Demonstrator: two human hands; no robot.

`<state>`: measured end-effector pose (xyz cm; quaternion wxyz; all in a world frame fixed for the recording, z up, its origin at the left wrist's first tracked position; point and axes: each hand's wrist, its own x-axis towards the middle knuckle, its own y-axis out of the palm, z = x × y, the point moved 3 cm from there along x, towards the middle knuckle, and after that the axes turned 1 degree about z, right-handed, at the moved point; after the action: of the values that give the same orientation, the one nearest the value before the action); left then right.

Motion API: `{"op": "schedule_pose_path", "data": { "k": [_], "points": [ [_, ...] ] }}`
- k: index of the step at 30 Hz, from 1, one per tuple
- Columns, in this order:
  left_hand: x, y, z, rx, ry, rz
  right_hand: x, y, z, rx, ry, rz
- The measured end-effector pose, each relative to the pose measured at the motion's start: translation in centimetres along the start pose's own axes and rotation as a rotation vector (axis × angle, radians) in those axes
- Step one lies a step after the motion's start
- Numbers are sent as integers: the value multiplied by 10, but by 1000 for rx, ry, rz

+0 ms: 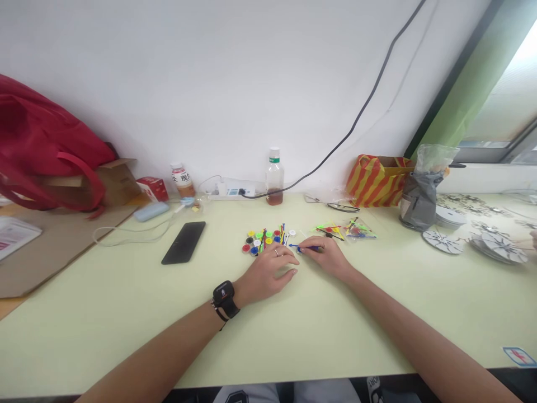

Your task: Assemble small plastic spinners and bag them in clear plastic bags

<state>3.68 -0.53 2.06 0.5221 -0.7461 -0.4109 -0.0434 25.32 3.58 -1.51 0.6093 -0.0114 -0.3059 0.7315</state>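
Note:
On the pale green table, my right hand (326,254) pinches a small blue plastic stick (309,247) with an arrow-like tip that points left. My left hand (268,271) rests just beside it, fingers apart, with no object visible in it. Beyond my left hand lies a cluster of small round plastic discs (257,235) in red, yellow, green, white, black and blue, with thin coloured sticks (283,232) among them. A white disc (292,233) sits at the cluster's right side. Clear bags of coloured sticks (359,229) lie past my right hand.
A black phone (183,243) lies to the left, near a power bank (151,211) and its cable. Bottles (274,179) and a power strip (235,190) stand along the wall. A striped bag (377,182), a grey bag (419,198) and patterned discs (499,246) occupy the right.

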Motion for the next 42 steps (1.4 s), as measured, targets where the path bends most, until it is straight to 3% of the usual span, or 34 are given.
{"op": "schedule_pose_path", "data": {
  "k": [9, 21, 30, 42],
  "points": [
    [0, 0, -1, 1, 4, 4, -3, -3, 5, -95, 1, -80],
    [0, 0, -1, 2, 0, 13, -4, 1, 4, -230, -184, 39],
    [-1, 0, 1, 25, -5, 11, -15, 1, 6, -370, -214, 71],
    [0, -4, -2, 12, -12, -11, -15, -6, 15, -413, -245, -7]
  ]
}}
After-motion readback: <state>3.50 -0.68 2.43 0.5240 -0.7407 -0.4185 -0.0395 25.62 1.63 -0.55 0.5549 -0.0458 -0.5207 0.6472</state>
